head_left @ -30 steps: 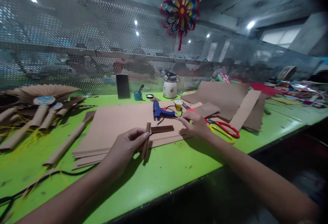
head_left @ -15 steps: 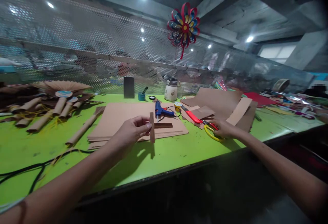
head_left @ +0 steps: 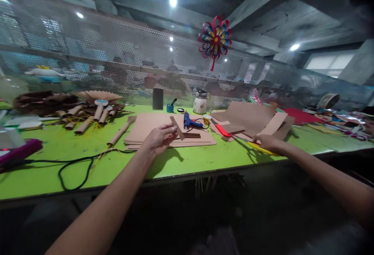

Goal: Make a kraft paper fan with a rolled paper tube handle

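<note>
My left hand (head_left: pixel 157 137) pinches a narrow brown cardboard strip (head_left: pixel 177 128) upright and tilted, above the front of a stack of tan sheets (head_left: pixel 146 124). More strips (head_left: pixel 193 135) lie on that stack, beside a blue glue gun (head_left: pixel 191 122). On the right, my right hand (head_left: pixel 269 143) is closed around the yellow-handled scissors (head_left: pixel 262 149), whose blades point left. A red-handled cutter (head_left: pixel 221 129) lies close to the blade tips. Part of the scissors' handles is hidden by my fingers.
Brown paper pieces (head_left: pixel 251 115) cover the right of the green table (head_left: pixel 187 161). Behind are a white flask (head_left: pixel 200 102) and a blue pot (head_left: pixel 170 108). Rolled paper tubes (head_left: pixel 84 125) and a black cable (head_left: pixel 87 157) lie left. A perforated metal screen (head_left: pixel 131 64) stands behind.
The strip in my left hand has gone from near vertical to leaning. The scissors have turned and moved right in my right hand. The whole view has swung left.
</note>
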Demonstrator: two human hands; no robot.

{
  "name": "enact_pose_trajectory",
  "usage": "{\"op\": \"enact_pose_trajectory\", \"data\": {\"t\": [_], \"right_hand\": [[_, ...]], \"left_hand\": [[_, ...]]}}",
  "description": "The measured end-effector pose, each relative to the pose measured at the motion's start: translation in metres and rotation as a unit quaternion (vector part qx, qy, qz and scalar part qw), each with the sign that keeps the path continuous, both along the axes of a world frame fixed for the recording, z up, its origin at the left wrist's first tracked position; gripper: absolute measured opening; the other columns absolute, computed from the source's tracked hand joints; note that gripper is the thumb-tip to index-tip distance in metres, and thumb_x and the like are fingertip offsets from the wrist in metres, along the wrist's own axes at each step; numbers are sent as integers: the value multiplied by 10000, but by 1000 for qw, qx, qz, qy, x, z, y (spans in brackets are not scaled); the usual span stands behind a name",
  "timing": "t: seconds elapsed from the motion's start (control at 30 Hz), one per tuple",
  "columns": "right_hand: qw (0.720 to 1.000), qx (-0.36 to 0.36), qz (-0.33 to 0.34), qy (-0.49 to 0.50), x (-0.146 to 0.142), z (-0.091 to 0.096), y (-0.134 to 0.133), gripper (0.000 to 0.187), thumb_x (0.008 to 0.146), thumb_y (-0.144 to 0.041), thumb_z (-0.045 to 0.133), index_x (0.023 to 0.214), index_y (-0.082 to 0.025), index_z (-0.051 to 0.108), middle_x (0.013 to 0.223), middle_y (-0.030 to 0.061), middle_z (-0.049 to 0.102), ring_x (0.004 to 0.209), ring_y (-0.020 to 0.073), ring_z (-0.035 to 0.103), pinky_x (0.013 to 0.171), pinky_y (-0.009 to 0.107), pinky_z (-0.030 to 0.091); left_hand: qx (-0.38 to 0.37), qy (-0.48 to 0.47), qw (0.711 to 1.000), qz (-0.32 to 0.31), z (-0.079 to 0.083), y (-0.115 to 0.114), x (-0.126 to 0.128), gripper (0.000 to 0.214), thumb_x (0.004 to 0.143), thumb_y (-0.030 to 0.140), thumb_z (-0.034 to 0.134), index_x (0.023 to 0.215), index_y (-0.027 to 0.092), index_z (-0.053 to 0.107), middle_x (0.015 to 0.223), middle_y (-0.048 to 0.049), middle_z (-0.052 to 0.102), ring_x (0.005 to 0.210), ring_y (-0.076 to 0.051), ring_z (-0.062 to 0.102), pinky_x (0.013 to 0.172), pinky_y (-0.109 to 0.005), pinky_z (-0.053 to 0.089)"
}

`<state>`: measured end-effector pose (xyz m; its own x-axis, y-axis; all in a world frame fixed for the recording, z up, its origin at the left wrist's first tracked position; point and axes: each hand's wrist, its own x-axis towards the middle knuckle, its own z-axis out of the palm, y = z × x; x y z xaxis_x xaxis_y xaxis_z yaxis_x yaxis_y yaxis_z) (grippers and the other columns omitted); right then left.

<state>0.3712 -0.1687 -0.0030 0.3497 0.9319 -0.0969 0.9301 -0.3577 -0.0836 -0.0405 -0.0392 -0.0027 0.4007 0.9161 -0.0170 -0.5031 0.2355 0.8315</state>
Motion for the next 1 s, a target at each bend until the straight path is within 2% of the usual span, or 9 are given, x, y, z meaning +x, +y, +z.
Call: {"op": "enact_pose_trajectory", "data": {"t": [0.1, 0.2, 0.3, 0.37, 0.43, 0.5, 0.6, 0.8, 1.0], "right_hand": [[1000, 17, 2, 13, 2, -6, -46, 346, 664, -213, 608, 998, -154, 675, 1071, 161, 667, 959, 309, 615, 778, 326, 455], [979, 141, 11, 149, -11, -28, -99, 406, 663, -275, 599, 1052, -170, 644, 1020, 171, 675, 941, 306, 628, 791, 336, 481], [940, 183, 22, 288, -58, -57, -142, 575, 658, -309, 604, 1217, -193, 536, 983, 131, 675, 885, 288, 651, 717, 346, 527], [904, 219, 41, 363, -106, -76, -159, 648, 632, -298, 632, 1260, -211, 499, 1126, 126, 636, 1020, 296, 620, 798, 348, 527], [877, 231, 58, 417, -155, -92, -166, 640, 650, -290, 648, 1268, -233, 493, 1198, 117, 611, 1098, 296, 587, 837, 346, 523], [854, 226, 89, 460, -195, -104, -166, 589, 681, -295, 661, 1249, -242, 517, 1172, 109, 626, 1059, 277, 613, 832, 321, 528], [839, 254, 86, 473, -229, -113, -159, 528, 704, -271, 668, 1218, -247, 545, 1189, 100, 611, 1083, 252, 598, 878, 294, 501], [842, 248, 98, 469, -241, -116, -150, 472, 692, -234, 666, 1157, -229, 585, 1012, 73, 647, 942, 219, 634, 833, 272, 509], [856, 285, 98, 420, -250, -124, -148, 419, 701, -269, 651, 1118, -259, 611, 869, 47, 639, 778, 196, 625, 734, 263, 534]], "left_hand": [[11, -43, 999, -21, -5, -19, -9, 172, 723, 0, 626, 858, 104, 645, 764, -63, 666, 639, -108, 615, 637, -228, 543], [4, -65, 998, -10, -8, -55, -11, 192, 717, 64, 681, 887, 141, 637, 809, -48, 672, 697, -123, 634, 707, -273, 558], [-23, -83, 996, -12, -15, -93, -5, 255, 680, 98, 732, 907, 164, 638, 810, -24, 670, 715, -122, 641, 746, -289, 560], [-36, -87, 995, -16, -23, -113, -1, 279, 665, 123, 753, 917, 166, 641, 827, -26, 672, 724, -124, 642, 741, -283, 562], [-43, -87, 995, -17, -30, -126, 0, 276, 668, 140, 759, 916, 161, 640, 848, -35, 675, 738, -126, 643, 727, -269, 561], [-45, -84, 995, -10, -37, -133, -2, 256, 682, 147, 754, 909, 157, 636, 855, -35, 674, 739, -118, 639, 727, -255, 557], [-49, -72, 996, 13, -42, -136, -8, 246, 683, 156, 758, 896, 157, 633, 835, -26, 670, 725, -110, 633, 723, -252, 556], [-54, -47, 997, 25, -47, -138, -8, 245, 682, 180, 763, 897, 165, 647, 832, -19, 667, 713, -109, 625, 702, -242, 547], [-47, -33, 998, 28, -52, -143, -4, 221, 663, 209, 778, 844, 169, 658, 846, -6, 644, 738, -104, 603, 717, -241, 539]]}}
